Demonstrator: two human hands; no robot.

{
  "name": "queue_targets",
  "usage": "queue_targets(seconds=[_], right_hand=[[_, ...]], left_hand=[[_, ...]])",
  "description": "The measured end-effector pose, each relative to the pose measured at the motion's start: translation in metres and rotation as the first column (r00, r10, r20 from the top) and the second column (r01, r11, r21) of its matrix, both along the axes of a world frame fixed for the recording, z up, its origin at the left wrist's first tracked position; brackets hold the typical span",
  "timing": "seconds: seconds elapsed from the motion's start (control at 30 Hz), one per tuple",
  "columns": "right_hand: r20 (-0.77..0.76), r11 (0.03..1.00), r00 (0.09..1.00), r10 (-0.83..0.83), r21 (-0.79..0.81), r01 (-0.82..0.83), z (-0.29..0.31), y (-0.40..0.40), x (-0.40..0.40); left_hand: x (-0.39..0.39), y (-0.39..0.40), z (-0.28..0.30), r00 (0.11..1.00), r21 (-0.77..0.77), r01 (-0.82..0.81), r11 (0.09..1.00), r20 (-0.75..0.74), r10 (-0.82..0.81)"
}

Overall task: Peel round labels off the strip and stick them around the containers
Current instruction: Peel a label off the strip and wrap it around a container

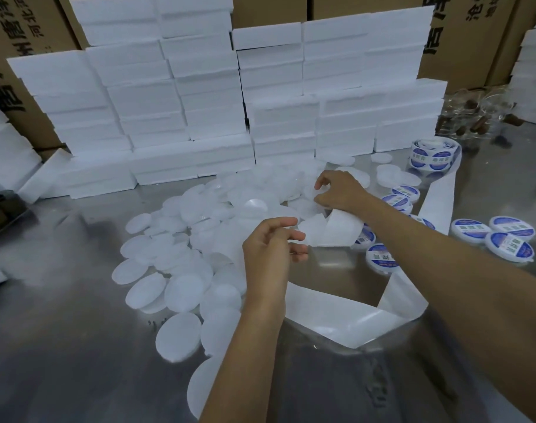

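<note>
A heap of plain white round containers point(181, 264) covers the middle of the steel table point(62, 331). My left hand point(269, 254) is low in the middle, its fingers pinching the edge of the white backing strip point(330, 230), which curls up between my hands. Just beyond it, my right hand point(336, 190) is closed on a white round container point(309, 193) at the edge of the heap. The used strip point(336, 315) loops down toward me and runs right. Labelled containers point(509, 236) with blue and white labels lie at the right. The label roll point(434, 154) stands at the back right.
Stacks of white foam boxes point(217, 96) form a wall behind the heap, with cardboard cartons point(462, 41) behind them. Clear jars with brown contents point(480, 117) stand at the far right. More foam boxes point(7, 160) lean at the left edge.
</note>
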State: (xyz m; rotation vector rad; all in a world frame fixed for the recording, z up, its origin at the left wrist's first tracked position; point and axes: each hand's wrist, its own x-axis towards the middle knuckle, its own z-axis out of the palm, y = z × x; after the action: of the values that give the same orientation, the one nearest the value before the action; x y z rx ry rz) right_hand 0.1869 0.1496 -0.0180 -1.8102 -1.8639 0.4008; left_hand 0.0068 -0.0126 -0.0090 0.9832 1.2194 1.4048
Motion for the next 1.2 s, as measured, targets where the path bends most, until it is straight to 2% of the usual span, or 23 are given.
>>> queue_targets(seconds=[0.1,0.23,0.37,0.47,0.53,0.63,0.77,0.87,0.97,1.03,1.1,1.2], right_hand=[[-0.055,0.996,0.997,-0.048,0.073,0.051,0.003,-0.004,0.005],[-0.106,0.974,0.994,-0.014,0.224,0.037,0.019,-0.028,0.01],[-0.213,0.942,0.967,0.137,0.33,-0.061,0.039,-0.079,0.002],[-0.27,0.934,0.927,0.26,0.312,-0.171,0.042,-0.125,-0.014],[-0.282,0.927,0.911,0.3,0.313,-0.208,0.036,-0.15,-0.025],[-0.246,0.917,0.917,0.315,0.327,-0.228,0.028,-0.171,-0.036],[-0.246,0.945,0.92,0.305,0.193,-0.262,0.03,-0.184,-0.017],[-0.209,0.954,0.933,0.293,0.009,-0.298,0.038,-0.199,0.016],[-0.106,0.871,0.924,0.367,-0.31,-0.381,0.042,-0.216,0.049],[-0.076,0.794,0.906,0.416,-0.456,-0.402,0.036,-0.225,0.06],[-0.073,0.81,0.903,0.424,-0.415,-0.414,0.023,-0.226,0.061],[-0.165,0.922,0.944,0.285,-0.221,-0.317,0.011,-0.217,0.056]], left_hand=[[0.001,0.0,0.0,1.0,-0.002,0.002,1.0,0.0,-0.002],[0.001,-0.001,0.002,1.0,-0.014,0.006,1.0,0.028,-0.006],[0.003,-0.004,0.006,0.998,-0.022,0.022,1.0,0.067,-0.02],[0.004,-0.007,0.009,0.989,0.003,0.11,0.994,0.102,-0.109],[0.007,-0.013,0.008,0.985,0.069,0.164,0.984,0.043,-0.168],[0.013,-0.019,0.005,0.985,0.161,0.168,0.972,-0.051,-0.162],[0.014,-0.023,0.009,0.987,0.166,0.163,0.973,-0.033,-0.16],[0.013,-0.024,0.012,0.988,0.156,0.15,0.976,0.002,-0.153],[0.011,-0.024,0.013,0.99,0.142,0.138,0.98,0.007,-0.14],[0.011,-0.023,0.013,0.99,0.146,0.144,0.979,-0.011,-0.144],[0.012,-0.023,0.013,0.988,0.154,0.156,0.976,-0.027,-0.154],[0.015,-0.023,0.012,0.987,0.188,0.16,0.969,-0.061,-0.151]])
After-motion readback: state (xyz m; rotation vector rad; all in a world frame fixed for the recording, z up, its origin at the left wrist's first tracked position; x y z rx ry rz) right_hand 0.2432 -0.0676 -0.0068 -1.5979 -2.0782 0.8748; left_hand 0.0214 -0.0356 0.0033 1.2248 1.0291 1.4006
